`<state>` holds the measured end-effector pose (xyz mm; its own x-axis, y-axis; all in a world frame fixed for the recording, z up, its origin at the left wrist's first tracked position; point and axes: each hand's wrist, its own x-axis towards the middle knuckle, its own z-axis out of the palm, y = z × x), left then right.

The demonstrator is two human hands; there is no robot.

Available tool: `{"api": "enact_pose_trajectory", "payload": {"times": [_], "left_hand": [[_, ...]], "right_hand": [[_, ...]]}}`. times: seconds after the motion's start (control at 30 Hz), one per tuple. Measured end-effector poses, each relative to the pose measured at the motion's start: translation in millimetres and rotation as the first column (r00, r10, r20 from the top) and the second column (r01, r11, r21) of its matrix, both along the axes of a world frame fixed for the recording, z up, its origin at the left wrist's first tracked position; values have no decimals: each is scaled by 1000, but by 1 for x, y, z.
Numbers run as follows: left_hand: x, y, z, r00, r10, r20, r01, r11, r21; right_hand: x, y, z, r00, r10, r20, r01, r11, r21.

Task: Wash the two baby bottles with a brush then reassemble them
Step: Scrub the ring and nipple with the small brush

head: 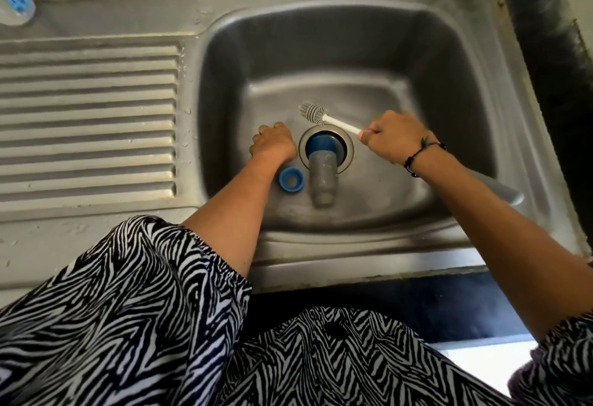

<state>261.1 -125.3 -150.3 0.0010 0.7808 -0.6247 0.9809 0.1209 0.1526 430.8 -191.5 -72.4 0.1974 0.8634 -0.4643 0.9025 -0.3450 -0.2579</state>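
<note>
Right hand (392, 136): closed around the end of the white handle of the brush (324, 116); a dark beaded bracelet (417, 157) sits on its wrist.
Left hand (272, 144): lowered into the basin, fingers curled under with the back of the hand facing up; whether it grips anything cannot be determined.
Sink (449, 52): steel basin surrounding both hands; the drain ring lies between them.
Draining board (86, 117): ribbed steel surface, well to the left of the left hand.
Clothing (128, 325): black-and-white striped fabric, below both forearms at the near edge of the worktop.
Bottle (322, 174): lying on its side on the basin floor, between the two hands and slightly nearer the person; its blue collar end rests over the drain, its translucent body points toward the person.
Brush head: grey bristles, extending from the right hand toward the left, just beyond the drain and not touching the bottle.
Blue ring (291, 179): loose on the basin floor, just beside the left wrist and left of the bottle body.
Object at far left (16, 4): blue-and-white item at the frame edge, well apart from both hands; too blurred to identify.
</note>
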Motion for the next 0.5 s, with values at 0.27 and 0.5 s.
{"api": "enact_pose_trajectory", "payload": {"times": [0.27,0.5], "left_hand": [[12,24,9,988,-69,138,44,983,177],[44,16,-5,933,-235,272,191,965,179]], "right_hand": [[9,-8,4,999,-51,17,51,999,19],[12,-16,4,984,-75,164,72,997,28]]}}
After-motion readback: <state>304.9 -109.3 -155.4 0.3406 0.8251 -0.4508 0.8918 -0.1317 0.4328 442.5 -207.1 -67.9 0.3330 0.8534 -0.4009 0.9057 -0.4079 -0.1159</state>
